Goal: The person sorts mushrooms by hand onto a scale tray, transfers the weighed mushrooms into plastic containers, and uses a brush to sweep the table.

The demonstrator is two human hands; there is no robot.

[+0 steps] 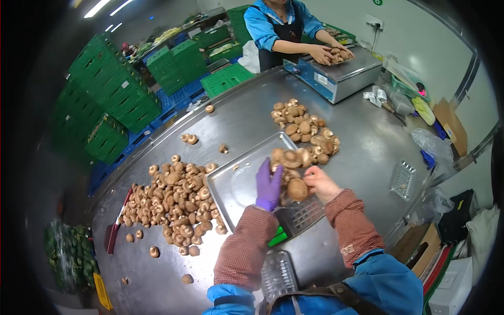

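Note:
My left hand (268, 185), in a purple glove, is pressed against the left side of a cluster of brown mushrooms (297, 189). On the right of the same cluster my bare right hand (321, 182) has its fingers bent round the mushrooms. The cluster sits between both hands at the right side of a metal tray (233, 181), above a perforated plate (299, 216). Loose mushrooms (176, 199) are heaped left of the tray. Another group of mushrooms (299, 123) lies beyond my hands. Parts of my fingers are hidden by the mushrooms.
Across the steel table (367, 136), a person (281, 31) holds mushrooms over a scale (336, 79). A clear plastic tray (403, 180) lies at right, another (278, 275) near my body. A red-handled scraper (111, 236) is at left. Green crates (115, 89) stand beyond the table.

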